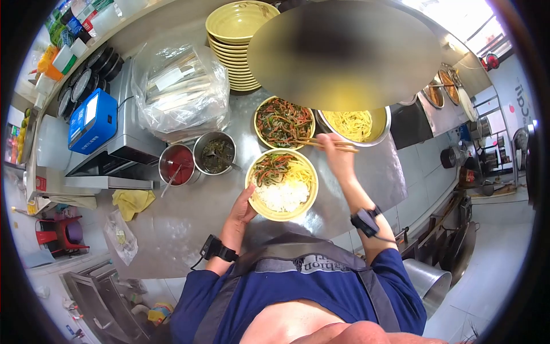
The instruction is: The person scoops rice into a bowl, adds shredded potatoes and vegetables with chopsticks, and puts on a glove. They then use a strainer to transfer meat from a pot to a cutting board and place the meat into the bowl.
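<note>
My left hand (pixel 243 206) grips the near left side of a yellow bowl (pixel 285 217), with fingers at its rim. White rice (pixel 281 196) lies in the near part of this bowl, with mixed red and green shreds (pixel 270 169) at far left and yellow shreds (pixel 299 176) at the right. In my right hand (pixel 338 159) is a pair of chopsticks (pixel 346 148). Their tips point left into a second yellow bowl (pixel 256 122), filled with red and green shreds (pixel 285 117). Beyond my right hand stands a metal basin (pixel 387 127) of yellow shreds (pixel 352 125).
A stack of yellow bowls (pixel 235 63) rises at the back, near a clear bag of wrapped sticks (pixel 180 86). Two metal pots (pixel 215 152) (pixel 176 164) hold dark green and red contents. A yellow cloth (pixel 133 202) lies on the steel table (pixel 177 229). A blurred patch hides the back.
</note>
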{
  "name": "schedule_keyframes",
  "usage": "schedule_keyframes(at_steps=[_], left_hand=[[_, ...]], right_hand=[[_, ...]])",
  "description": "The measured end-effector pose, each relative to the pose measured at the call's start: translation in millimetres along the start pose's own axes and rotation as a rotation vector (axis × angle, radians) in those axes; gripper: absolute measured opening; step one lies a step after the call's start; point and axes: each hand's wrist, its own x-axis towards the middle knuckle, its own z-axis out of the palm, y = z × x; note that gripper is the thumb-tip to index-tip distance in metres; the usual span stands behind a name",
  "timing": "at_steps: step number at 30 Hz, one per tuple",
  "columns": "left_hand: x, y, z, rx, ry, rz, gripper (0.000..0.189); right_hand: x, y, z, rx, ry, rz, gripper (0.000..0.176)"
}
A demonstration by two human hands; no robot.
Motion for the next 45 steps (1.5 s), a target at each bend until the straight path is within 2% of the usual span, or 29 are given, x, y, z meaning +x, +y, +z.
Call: schedule_keyframes(at_steps=[1,3,4,6,7,9,11,15,17,20,22,23,26,29,31,36,37,42,45], left_hand=[[-6.3,-1.8,1.9,0.010,0.003,-0.004,0.067],[-20.2,-5.8,8.1,0.004,0.056,0.068,0.072],[-26.9,-7.7,8.1,0.018,0.063,0.069,0.072],[-39.0,-11.6,10.7,0.074,0.075,0.100,0.081],[-44.0,-13.4,14.4,0.087,0.081,0.092,0.081],[-52.7,-17.6,25.7,0.180,0.076,0.147,0.088],[-55.5,-25.5,43.6,0.236,0.059,0.151,0.086],[-44.1,-63.6,110.5,0.335,0.008,0.084,0.083],[-23.1,-99.5,147.3,0.359,-0.031,0.021,0.082],[19.9,-181.6,210.1,0.319,-0.168,-0.052,0.077],[51.4,-243.3,268.2,0.135,-0.252,-0.138,0.070],[66.9,-265.4,302.6,0.060,-0.275,-0.176,0.066],[120.6,-350.2,362.2,0.004,-0.341,-0.283,0.064],[173.2,-424.9,410.3,0.109,-0.390,-0.192,0.062],[204.8,-453.8,449.9,0.130,-0.474,-0.127,0.059],[320.7,-530.7,532.1,-0.060,-0.533,-0.288,0.057],[350.7,-545.3,540.3,-0.019,-0.436,-0.275,0.058],[495.5,-641.4,596.1,-0.058,-0.453,-0.302,0.060],[588.4,-692.6,630.9,-0.134,-0.427,-0.279,0.054]], right_hand=[[2.1,18.9,11.3,0.010,0.005,0.004,0.019],[4.8,37.9,25.6,0.327,0.011,0.025,0.027],[3.9,41.0,25.1,0.343,0.013,0.027,0.027],[-2.0,43.7,17.7,0.584,-0.041,0.046,0.059],[-7.5,36.0,4.3,0.566,-0.112,0.183,0.079],[-19.0,49.6,-18.6,0.494,-0.153,0.201,0.077],[-34.7,60.4,-55.8,0.389,-0.241,0.260,0.069],[-94.9,79.2,-161.6,0.504,-0.164,0.354,0.062],[-128.9,103.7,-226.6,0.561,-0.023,0.408,0.053],[-186.0,149.9,-334.1,0.623,0.183,0.444,0.043],[-225.8,187.5,-402.0,0.706,0.344,0.435,0.037],[-237.3,197.2,-429.2,0.708,0.445,0.485,0.034],[-288.0,237.3,-506.0,0.782,0.679,0.470,0.031],[-319.9,266.6,-563.4,0.857,0.787,0.463,0.025],[-325.1,286.2,-589.9,0.878,0.829,0.483,0.024],[-304.5,339.5,-654.0,0.993,0.940,0.498,0.023],[-293.9,341.9,-667.4,0.995,0.928,0.498,0.023],[-247.2,388.3,-785.3,0.903,0.997,0.394,0.023],[-215.7,418.3,-865.9,0.892,1.134,0.371,0.023]])
